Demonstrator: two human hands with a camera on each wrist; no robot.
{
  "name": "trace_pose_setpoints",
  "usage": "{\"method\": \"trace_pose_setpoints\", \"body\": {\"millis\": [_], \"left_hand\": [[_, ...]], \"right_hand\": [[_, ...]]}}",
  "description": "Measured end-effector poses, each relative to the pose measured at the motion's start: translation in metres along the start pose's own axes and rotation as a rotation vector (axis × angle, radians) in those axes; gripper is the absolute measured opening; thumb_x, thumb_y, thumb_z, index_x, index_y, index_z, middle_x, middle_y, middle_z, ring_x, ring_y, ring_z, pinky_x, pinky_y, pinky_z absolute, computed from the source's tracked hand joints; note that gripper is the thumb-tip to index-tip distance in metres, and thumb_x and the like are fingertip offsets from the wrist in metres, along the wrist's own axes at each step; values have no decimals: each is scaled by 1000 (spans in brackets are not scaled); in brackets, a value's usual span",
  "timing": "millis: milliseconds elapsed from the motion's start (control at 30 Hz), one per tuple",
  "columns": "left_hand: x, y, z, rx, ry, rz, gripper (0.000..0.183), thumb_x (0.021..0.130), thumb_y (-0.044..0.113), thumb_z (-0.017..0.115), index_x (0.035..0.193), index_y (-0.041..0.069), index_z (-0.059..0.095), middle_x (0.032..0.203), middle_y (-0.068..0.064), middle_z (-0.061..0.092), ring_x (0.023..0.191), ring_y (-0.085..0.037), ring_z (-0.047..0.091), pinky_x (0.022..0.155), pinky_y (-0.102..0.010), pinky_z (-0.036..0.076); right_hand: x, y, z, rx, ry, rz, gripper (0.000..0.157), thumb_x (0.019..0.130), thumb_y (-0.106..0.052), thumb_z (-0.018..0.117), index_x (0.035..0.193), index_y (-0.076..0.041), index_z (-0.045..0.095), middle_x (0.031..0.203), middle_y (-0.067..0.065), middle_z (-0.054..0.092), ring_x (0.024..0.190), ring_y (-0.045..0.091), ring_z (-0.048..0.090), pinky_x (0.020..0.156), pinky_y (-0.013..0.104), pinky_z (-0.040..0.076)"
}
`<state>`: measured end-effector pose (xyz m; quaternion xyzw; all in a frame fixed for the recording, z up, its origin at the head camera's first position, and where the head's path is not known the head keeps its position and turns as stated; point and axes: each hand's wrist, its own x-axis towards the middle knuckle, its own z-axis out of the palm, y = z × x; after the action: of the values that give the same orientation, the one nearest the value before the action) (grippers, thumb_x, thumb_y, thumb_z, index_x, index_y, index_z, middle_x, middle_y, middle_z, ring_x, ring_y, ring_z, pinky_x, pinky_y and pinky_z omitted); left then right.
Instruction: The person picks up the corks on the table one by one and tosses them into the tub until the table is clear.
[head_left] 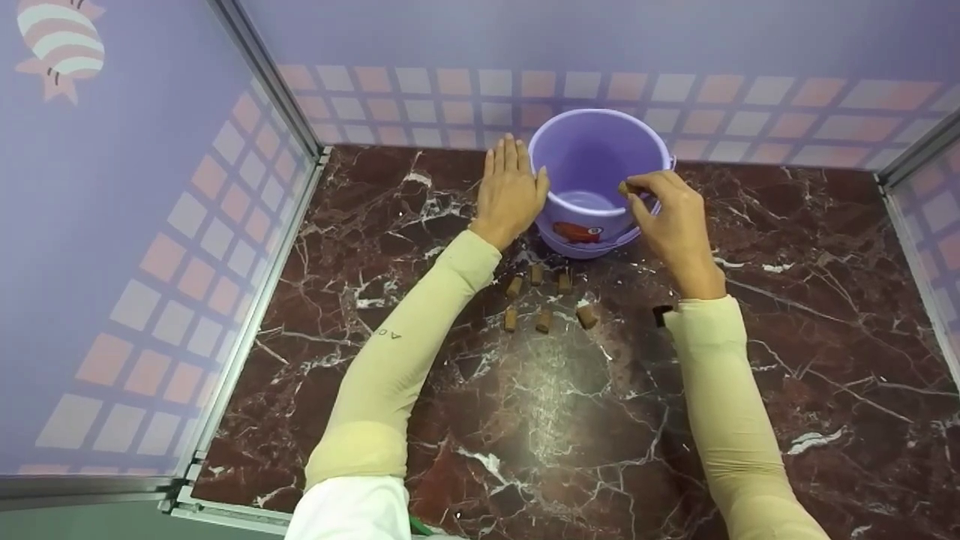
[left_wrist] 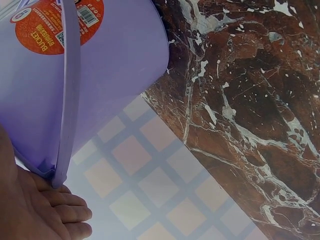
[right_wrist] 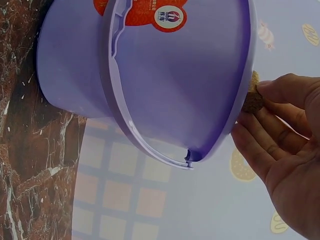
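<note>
A purple bucket [head_left: 581, 225] with a red label stands upright near the back panel, its handle hanging down at the front. My left hand [head_left: 511, 191] rests against the bucket's left side, fingers extended and thumb by the rim. Between thumb and fingers, my right hand [head_left: 671, 214] pinches a brown cork [right_wrist: 253, 95] at the right part of the rim, over the opening. Several more corks [head_left: 544, 321] lie on the table in front of the bucket. In the head view the visible part of the bucket's inside shows only its bare floor.
The dark red marble-patterned table [head_left: 547, 420] has purple panels at its back and sides; the left panel [head_left: 165, 247] meets it along a metal edge. A small black object [head_left: 662, 315] lies beside the right sleeve. A bit of green [head_left: 420, 526] shows at the front edge.
</note>
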<state>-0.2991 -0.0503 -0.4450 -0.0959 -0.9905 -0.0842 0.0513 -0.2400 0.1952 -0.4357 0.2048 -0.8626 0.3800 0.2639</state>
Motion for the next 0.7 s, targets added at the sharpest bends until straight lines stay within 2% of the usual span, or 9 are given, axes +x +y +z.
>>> {"method": "trace_pose_setpoints", "body": {"millis": [133, 300, 533, 700], "left_hand": [[0, 0, 1, 4, 1, -3, 69, 115, 41, 23, 164, -8, 26, 171, -28, 21, 161, -37, 16, 131, -44, 1], [0, 1, 1, -8, -21, -11, 70, 115, 42, 22, 165, -7, 21, 172, -27, 16, 161, -36, 12, 130, -43, -2], [0, 1, 1, -22, -27, -13, 70, 115, 41, 23, 165, -7, 21, 172, -27, 14, 161, -37, 12, 130, -43, -3], [0, 1, 0, -24, -21, -11, 69, 115, 41, 24, 165, -7, 23, 172, -27, 16, 161, -36, 12, 130, -43, -3]], "right_hand": [[0, 1, 1, -8, 5, -10, 15, 94, 6, 76, 108, 9, 76, 105, 22, 74, 96, 35, 72, 88, 44, 60], [1, 3, 3, -6, 1, -20, 15, 94, 6, 76, 108, 10, 76, 104, 23, 74, 95, 37, 72, 86, 48, 60], [1, -1, -1, -24, -46, 22, 22, 92, 7, 75, 113, 11, 74, 110, 27, 72, 102, 43, 70, 95, 51, 57], [1, -2, -3, -31, -47, 9, 22, 92, 6, 75, 113, 11, 74, 110, 27, 72, 102, 43, 70, 96, 52, 57]]}}
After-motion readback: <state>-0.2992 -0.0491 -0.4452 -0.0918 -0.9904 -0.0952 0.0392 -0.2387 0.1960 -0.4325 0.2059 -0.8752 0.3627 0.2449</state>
